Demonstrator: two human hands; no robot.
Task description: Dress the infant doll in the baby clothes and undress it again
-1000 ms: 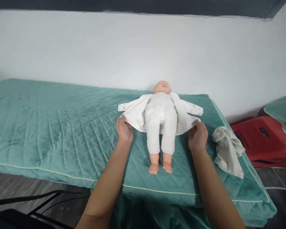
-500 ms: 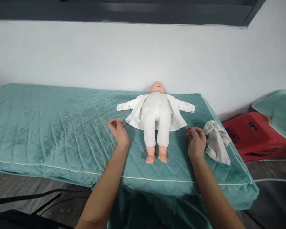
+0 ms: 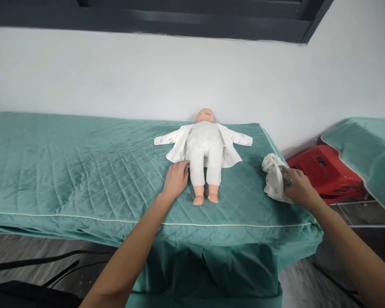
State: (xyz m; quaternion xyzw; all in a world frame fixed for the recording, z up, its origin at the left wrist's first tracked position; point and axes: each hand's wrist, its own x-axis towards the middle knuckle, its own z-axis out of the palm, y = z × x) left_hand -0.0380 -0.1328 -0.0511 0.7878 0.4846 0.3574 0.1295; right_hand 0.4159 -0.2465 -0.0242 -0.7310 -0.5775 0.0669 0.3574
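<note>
A baby doll (image 3: 205, 147) in a white bodysuit lies on its back on the green quilted bed (image 3: 67, 171), head towards the wall. An open white jacket (image 3: 179, 145) is spread under it, sleeves out to both sides. My left hand (image 3: 176, 177) rests on the quilt with fingers stretched towards the doll's right leg, touching it or nearly so. My right hand (image 3: 300, 187) grips the crumpled white patterned cloth (image 3: 274, 179) near the bed's right edge.
A red plastic stool (image 3: 327, 171) stands on the floor right of the bed. A second green quilted surface (image 3: 362, 149) shows at far right. The white wall runs directly behind the doll's head. Dark cables lie on the floor at lower left.
Both hands let go of the jacket's lower corners. My left hand moved in beside the doll's leg. My right hand moved right and took hold of the crumpled cloth.
</note>
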